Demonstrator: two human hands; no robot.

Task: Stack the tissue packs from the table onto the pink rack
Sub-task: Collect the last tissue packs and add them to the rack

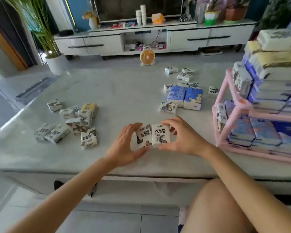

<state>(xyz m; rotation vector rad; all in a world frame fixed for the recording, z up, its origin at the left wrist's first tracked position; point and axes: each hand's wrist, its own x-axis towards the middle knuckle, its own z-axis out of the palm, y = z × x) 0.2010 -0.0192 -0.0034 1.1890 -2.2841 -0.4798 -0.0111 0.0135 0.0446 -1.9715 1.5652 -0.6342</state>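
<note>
Two white rectangular plastic-wrapped tissue packs with black lettering sit side by side, touching, at the front centre of the pale marble-patterned desk. Whether they rest on the surface or are held just clear of it cannot be determined.

- The left tissue pack is held by the left hand, with the fingers curled along its left and far sides and the thumb at its near edge.
- The right tissue pack is held by the right hand, with the fingers clamped on its far right corner and the thumb on its near edge.

The pink plastic tube-frame rack stands at the right end of the desk, both tiers loaded with stacked packs. Loose white packs lie grouped at the left. Two blue packs sit side by side beyond the hands.
</note>
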